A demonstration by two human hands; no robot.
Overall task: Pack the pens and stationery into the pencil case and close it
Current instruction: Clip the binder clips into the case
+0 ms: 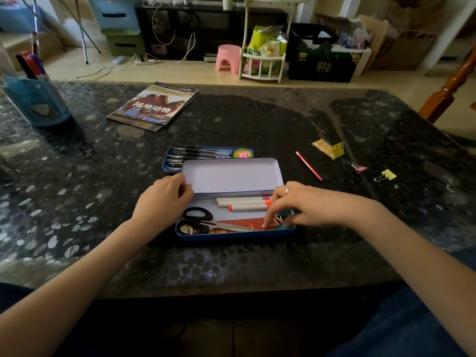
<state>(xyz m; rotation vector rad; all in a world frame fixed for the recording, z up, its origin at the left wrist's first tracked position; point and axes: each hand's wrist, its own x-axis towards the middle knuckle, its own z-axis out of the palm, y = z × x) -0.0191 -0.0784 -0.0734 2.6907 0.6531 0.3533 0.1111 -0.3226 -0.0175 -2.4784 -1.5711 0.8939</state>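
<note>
A blue tin pencil case (233, 235) lies open in front of me, its white-lined lid (231, 173) raised. Inside lie black-handled scissors (206, 222), two white markers (244, 203) and a red card (244, 224). My left hand (164, 199) rests on the lid's left edge. My right hand (298, 206) reaches into the case's right end, its fingertips on a green binder clip (282, 217). Behind the lid sits a blue tray (167, 161) with several black pens (198, 154) and a roll of tape (242, 153). A red pencil (309, 166) lies to the right.
A pink binder clip (358, 168), a yellow binder clip (386, 175) and a yellow packet (328, 148) lie at the right. A magazine (154, 106) sits at the back, a blue pen holder (36, 99) far left. A wooden chair (453, 83) stands by the table's right edge.
</note>
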